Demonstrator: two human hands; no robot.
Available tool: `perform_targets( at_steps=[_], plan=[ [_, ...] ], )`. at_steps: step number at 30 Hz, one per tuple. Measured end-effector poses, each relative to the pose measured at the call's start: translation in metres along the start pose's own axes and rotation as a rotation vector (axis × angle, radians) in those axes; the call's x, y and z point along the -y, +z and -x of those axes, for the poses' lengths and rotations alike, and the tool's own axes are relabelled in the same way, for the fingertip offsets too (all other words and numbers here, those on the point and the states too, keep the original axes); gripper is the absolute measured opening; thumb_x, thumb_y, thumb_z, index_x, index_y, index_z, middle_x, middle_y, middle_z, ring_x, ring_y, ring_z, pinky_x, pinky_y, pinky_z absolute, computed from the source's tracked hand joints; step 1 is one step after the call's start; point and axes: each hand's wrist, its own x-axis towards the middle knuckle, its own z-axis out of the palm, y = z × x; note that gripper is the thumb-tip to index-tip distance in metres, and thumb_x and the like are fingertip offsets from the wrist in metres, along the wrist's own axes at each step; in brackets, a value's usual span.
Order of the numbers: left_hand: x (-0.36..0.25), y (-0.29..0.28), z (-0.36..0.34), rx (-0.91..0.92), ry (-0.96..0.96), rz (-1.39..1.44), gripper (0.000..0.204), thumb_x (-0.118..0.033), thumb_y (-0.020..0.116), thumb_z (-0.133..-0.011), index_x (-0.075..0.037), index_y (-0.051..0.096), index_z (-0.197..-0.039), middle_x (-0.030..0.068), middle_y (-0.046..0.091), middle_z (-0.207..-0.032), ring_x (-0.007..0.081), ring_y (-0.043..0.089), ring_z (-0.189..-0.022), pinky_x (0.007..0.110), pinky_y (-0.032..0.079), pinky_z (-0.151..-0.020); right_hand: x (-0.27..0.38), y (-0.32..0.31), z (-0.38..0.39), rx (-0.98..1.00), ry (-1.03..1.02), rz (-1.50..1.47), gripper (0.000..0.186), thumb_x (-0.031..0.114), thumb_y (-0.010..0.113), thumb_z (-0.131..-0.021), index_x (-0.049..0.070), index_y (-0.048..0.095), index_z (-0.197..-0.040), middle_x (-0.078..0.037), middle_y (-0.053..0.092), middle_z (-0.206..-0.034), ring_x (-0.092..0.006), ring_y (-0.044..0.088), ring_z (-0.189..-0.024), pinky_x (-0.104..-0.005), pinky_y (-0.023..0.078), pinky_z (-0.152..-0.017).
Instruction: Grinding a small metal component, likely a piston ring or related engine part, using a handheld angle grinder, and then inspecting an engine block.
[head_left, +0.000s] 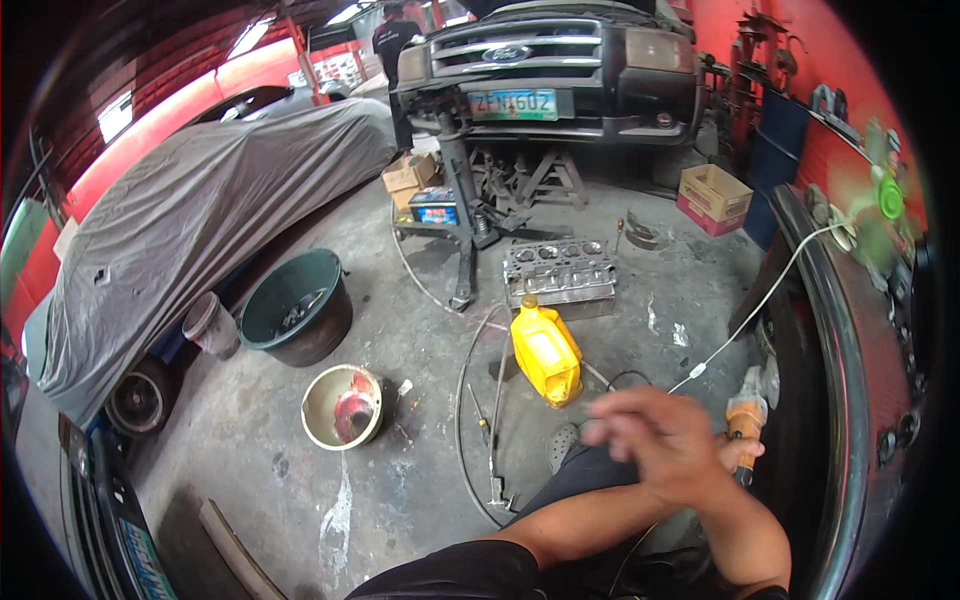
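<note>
My forearms cross at the lower right. My left hand [742, 452], partly hidden behind the right wrist, is closed round the body of an orange angle grinder [745, 418]. The grinder's metal head and grey disc end point away from me, beside a dark vehicle panel [822, 400]. Raised in front of the left arm, my right hand [650, 432] has loosely bent fingers, a little blurred, and nothing shows in them. Just beyond it a yellow jug [545, 350] stands on the floor. A white cord [745, 322] with a plug joint runs near the grinder.
A metal engine cylinder head [560, 268] lies beyond the jug. On the left are a cream basin [315, 420] with red residue, a dark green tub [275, 345] and a covered car [230, 170]. Hoses [462, 400] cross the floor. A jack [462, 190] stands before a dark vehicle [540, 60]; a person [392, 45] stands behind.
</note>
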Motion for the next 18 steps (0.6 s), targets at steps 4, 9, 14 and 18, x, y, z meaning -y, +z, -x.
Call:
perform_targets(
  at_steps=[4, 9, 14, 18],
  plan=[
    [0.021, -0.032, -0.035, 0.074, 0.294, 0.291, 0.045, -0.036, 0.085, -0.085, -0.007, 0.068, -0.115, 0.0075, 0.071, -0.088, 0.0211, 0.071, -0.074, 0.037, 0.058, -0.068, 0.013, -0.069, 0.092, -0.457, 0.028, -0.022, 0.017, 0.012, 0.063, -0.106, 0.001, 0.071, -0.115, -0.003, 0.068, -0.085, -0.0076, 0.059, -0.070, -0.0255, 0.048, -0.062],
    [-0.056, 0.000, -0.005, -0.046, 0.079, 0.213, 0.039, -0.029, 0.085, -0.088, -0.004, 0.064, -0.109, 0.0111, 0.071, -0.086, 0.0250, 0.074, -0.069, 0.040, 0.062, -0.065, -0.008, -0.147, 0.218, -0.907, -0.028, -0.078, 0.029, 0.017, 0.065, -0.106, -0.003, 0.064, -0.128, 0.000, 0.055, -0.082, -0.0072, 0.049, -0.067, -0.0256, 0.040, -0.061],
    [-0.079, -0.005, -0.012, -0.137, 0.236, 0.198, 0.039, -0.029, 0.083, -0.090, -0.003, 0.064, -0.112, 0.0126, 0.072, -0.088, 0.0258, 0.075, -0.072, 0.040, 0.063, -0.066, -0.084, -0.153, 0.275, -1.050, 0.204, 0.021, 0.028, 0.016, 0.067, -0.102, -0.001, 0.075, -0.122, -0.001, 0.060, -0.094, -0.0060, 0.049, -0.071, -0.0232, 0.039, -0.063],
    [-0.069, -0.010, -0.026, -0.166, 0.203, 0.226, 0.037, -0.030, 0.080, -0.092, -0.003, 0.064, -0.112, 0.0133, 0.072, -0.088, 0.0263, 0.075, -0.075, 0.041, 0.064, -0.068, -0.160, -0.135, 0.305, -0.818, 0.414, 0.286, 0.055, -0.006, 0.074, -0.083, -0.001, 0.070, -0.138, -0.005, 0.070, -0.120, -0.0062, 0.052, -0.081, -0.0219, 0.042, -0.071]
  ],
)
